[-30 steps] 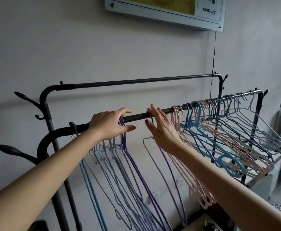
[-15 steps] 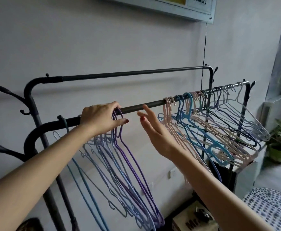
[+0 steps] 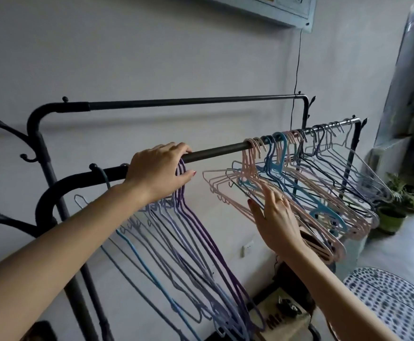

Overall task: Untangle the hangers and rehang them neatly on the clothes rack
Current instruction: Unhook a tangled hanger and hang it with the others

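A black clothes rack has a front rail (image 3: pixel 215 151) and a higher back rail (image 3: pixel 176 103). A bunch of purple and blue wire hangers (image 3: pixel 201 242) hangs at the left of the front rail. My left hand (image 3: pixel 159 168) lies over the rail, fingers curled round their hooks, thumb below. Further right hang several pink hangers (image 3: pixel 228 183), a thick blue hanger (image 3: pixel 278 156) and more crowded, crossing hangers (image 3: pixel 343 168). My right hand (image 3: pixel 274 212) is below the rail, its straight fingers touching the pink hangers' lower bars and holding nothing.
Black coat hooks (image 3: pixel 2 126) jut out at the rack's left end. A potted plant (image 3: pixel 392 215) stands on the floor at the right. A dotted round cushion (image 3: pixel 385 299) is at lower right and a cardboard box (image 3: pixel 282 321) sits under the rack.
My right hand has dropped from the rail down to the pink hangers' lower bars. The left hand stays on the purple hooks. The view has shifted right.
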